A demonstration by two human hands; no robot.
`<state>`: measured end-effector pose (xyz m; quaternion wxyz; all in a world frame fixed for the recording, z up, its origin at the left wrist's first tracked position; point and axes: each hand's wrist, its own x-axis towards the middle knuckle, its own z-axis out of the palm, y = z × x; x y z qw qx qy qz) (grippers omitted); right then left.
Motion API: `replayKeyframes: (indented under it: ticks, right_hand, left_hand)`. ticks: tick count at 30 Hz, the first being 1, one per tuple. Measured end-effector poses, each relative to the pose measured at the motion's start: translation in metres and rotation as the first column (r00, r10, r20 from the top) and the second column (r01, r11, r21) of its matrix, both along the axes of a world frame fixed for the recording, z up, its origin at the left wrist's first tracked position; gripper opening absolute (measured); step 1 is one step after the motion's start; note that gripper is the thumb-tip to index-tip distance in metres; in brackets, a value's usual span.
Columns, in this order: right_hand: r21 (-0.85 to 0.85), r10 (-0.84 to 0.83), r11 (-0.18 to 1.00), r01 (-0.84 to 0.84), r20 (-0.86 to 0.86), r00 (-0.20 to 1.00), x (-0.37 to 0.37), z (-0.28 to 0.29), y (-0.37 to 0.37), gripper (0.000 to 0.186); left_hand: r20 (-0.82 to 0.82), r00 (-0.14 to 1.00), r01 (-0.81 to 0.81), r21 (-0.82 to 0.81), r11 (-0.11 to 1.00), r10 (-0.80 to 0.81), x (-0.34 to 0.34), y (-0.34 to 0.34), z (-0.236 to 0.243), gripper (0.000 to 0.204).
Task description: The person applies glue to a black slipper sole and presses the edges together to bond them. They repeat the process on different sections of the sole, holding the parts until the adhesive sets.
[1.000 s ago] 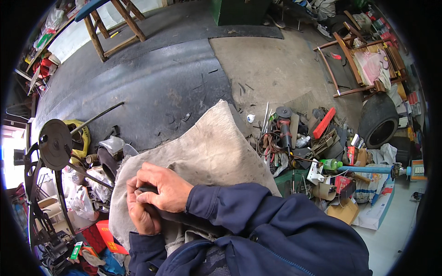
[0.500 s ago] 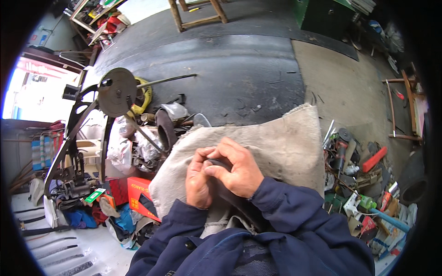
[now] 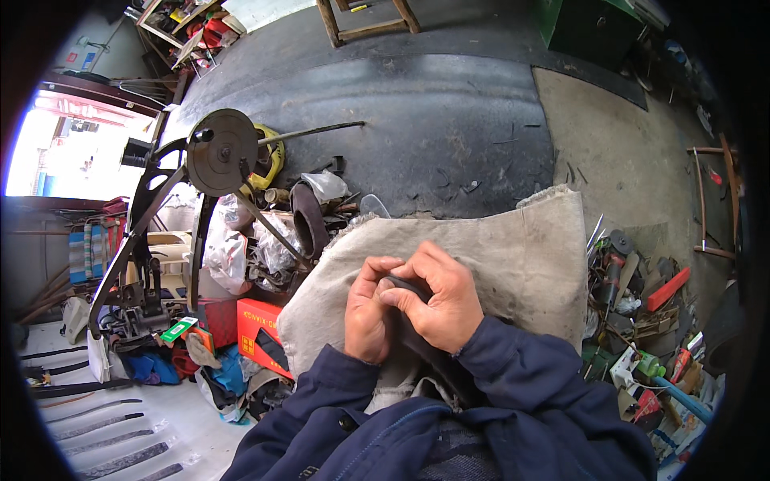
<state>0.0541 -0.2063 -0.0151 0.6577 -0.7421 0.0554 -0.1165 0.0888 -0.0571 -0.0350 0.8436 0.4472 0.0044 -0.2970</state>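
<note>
My left hand and my right hand are together over a stained pale canvas cloth lying across my lap. Both sets of fingers are curled around a long, dark, smooth piece, which runs from between my thumbs down toward my body under the right wrist. Its upper end is mostly hidden by my fingers, so I cannot tell what it is. My right thumb lies bent across it, and my left fingertips touch the right hand.
A black iron machine with a round disc stands at left, above bags, scraps and a red box. Cut strips lie on a white surface. An angle grinder lies among clutter at right. A wooden stool and green box stand beyond.
My view has swung left, bringing the machine, doorway and white surface further into it. My hands sit further right in the picture, still closed on the dark piece.
</note>
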Motion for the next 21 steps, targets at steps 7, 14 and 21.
replayKeyframes:
  ticks: [7, 14, 21]
  right_hand:
    - [0.079, -0.015, 0.997, 0.018, -0.040, 0.999, -0.002, 0.005, 0.003, 0.021]
    - [0.039, -0.020, 0.999, 0.020, -0.014, 1.000, -0.011, 0.005, -0.002, 0.018]
    - [0.173, 0.022, 0.985, -0.014, -0.046, 0.999, -0.011, 0.005, -0.002, 0.018]
  left_hand:
    - [0.015, 0.999, -0.045, 0.052, 0.998, 0.044, -0.001, -0.001, 0.002, 0.029]
    - [0.042, 0.999, -0.028, -0.032, 0.999, 0.030, 0.000, -0.002, -0.002, 0.035]
    - [0.054, 0.998, -0.033, 0.007, 0.999, 0.033, 0.002, -0.001, 0.001, 0.045]
